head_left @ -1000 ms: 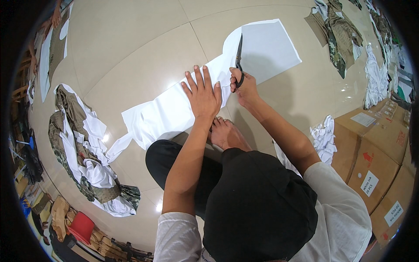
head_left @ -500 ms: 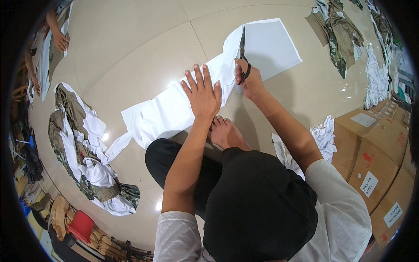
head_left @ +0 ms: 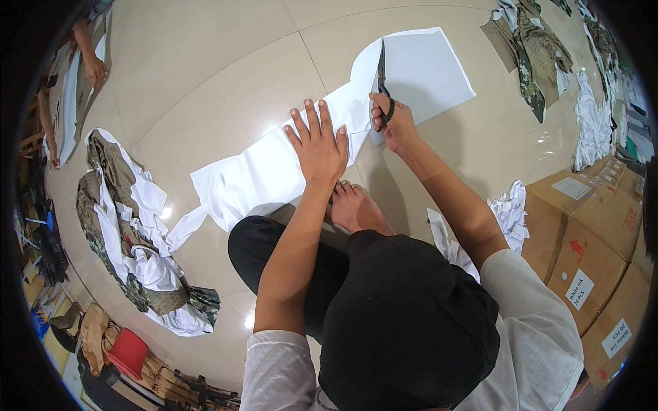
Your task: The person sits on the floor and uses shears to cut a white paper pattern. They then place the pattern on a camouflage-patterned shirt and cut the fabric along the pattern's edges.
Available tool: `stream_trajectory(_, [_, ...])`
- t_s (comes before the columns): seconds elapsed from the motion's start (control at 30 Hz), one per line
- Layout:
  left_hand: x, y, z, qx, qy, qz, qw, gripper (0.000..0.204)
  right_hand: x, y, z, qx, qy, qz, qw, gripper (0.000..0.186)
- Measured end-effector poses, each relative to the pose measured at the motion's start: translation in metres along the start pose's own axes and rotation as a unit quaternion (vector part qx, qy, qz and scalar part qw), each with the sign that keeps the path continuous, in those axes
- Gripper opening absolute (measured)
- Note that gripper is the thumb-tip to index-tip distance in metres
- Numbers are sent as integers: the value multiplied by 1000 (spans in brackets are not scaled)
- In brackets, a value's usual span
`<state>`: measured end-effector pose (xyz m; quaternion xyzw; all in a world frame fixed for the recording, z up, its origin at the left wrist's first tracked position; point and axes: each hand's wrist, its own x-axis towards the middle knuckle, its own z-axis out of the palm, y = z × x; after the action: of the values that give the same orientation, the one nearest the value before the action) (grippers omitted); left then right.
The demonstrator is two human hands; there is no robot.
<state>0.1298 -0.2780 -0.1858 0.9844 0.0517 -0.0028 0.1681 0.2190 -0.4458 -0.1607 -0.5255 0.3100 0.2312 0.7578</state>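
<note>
A long piece of white fabric [head_left: 250, 181] lies on the glossy beige tiled floor [head_left: 226, 89] in front of the person. It looks thin and smooth, softly wrinkled toward its lower left end, with a rounded upper edge near the other end. Beyond that curve spreads a flat, blue-grey panel [head_left: 428, 72] with straight edges and sharp corners; whether it is a separate layer I cannot tell. The fabric's long axis runs aslant, from lower left, near the bent knee, to upper right, away from the person.

The scissors [head_left: 382, 65] have slim dark blades and black handle loops. They lie along the border between the white part and the blue-grey panel, tips pointing away from the person, almost straight up the view, and so at an angle to the fabric's length. How far the blades are parted is too fine to tell.

The right hand [head_left: 397, 127] has its fingers curled closed around the handle loops. The left hand [head_left: 321, 151] lies flat on the middle of the fabric, fingers spread and straight, gripping nothing.
</note>
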Motion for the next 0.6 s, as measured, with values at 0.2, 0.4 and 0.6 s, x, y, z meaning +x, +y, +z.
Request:
stream_trajectory(0.2, [0, 0, 0, 3, -2, -2, 1000, 70, -3, -3, 0, -11, 6, -3, 1000, 29])
stream_trajectory(0.4, [0, -1, 1, 11, -13, -6, 1000, 72, -2, -6, -3, -16, 14, -1, 1000, 29])
stream_trajectory(0.6, [0, -1, 2, 18, -21, -11, 1000, 72, 2, -15, -5, -19, 5, 5, 1000, 29])
